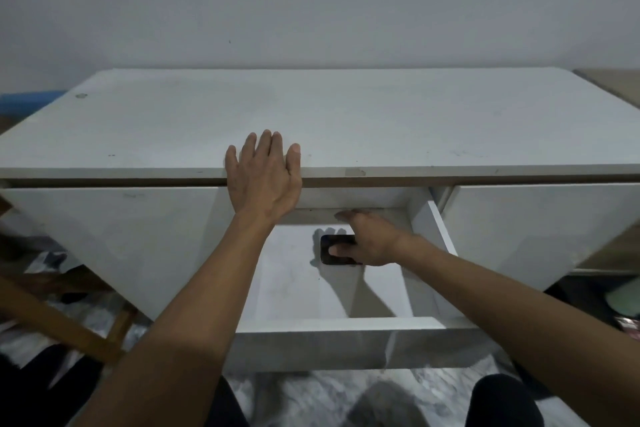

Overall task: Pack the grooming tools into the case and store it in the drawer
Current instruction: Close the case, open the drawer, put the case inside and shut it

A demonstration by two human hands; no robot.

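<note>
Left hand (pixel 265 177) spread flat on tabletop (pixel 381 121) front edge. Right hand (pixel 372 239) grips black case (pixel 332 258) inside open drawer (pixel 346 326), near back wall.

The case (pixel 337 250) is small, black and flat, a rectangle with rounded corners, lying closed on the white floor of the drawer (pixel 346 322), toward the back and a little right of the middle. My fingers (pixel 337 249) press on its top and cover its right end. The drawer is white, pulled well out from under the worktop (pixel 346 114).
</note>
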